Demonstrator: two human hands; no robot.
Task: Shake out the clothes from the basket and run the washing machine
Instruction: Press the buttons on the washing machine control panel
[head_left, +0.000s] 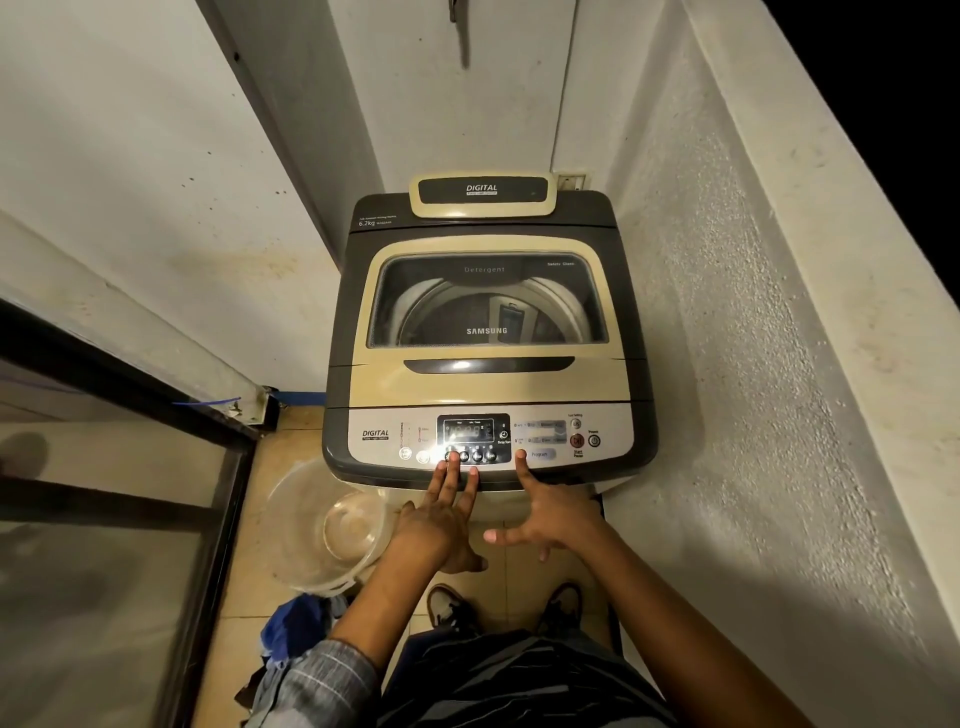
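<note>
A beige and grey top-loading washing machine (483, 332) stands in front of me with its glass lid closed; the drum shows dimly through it. Its control panel (483, 439) runs along the front edge with a lit display. My left hand (441, 514) lies flat with straight fingers, the fingertips touching the small round buttons under the display. My right hand (545, 514) is spread, its index fingertip on the panel beside the Program button. A heap of blue clothes (296, 639) lies on the floor at my lower left; no basket is visible.
A clear plastic bucket (322, 530) with a smaller bowl inside stands on the tiled floor left of the machine. A dark-framed glass door (104, 493) closes off the left side. Rough white walls (753, 364) hem the machine in on the right and behind. My shoes are below the panel.
</note>
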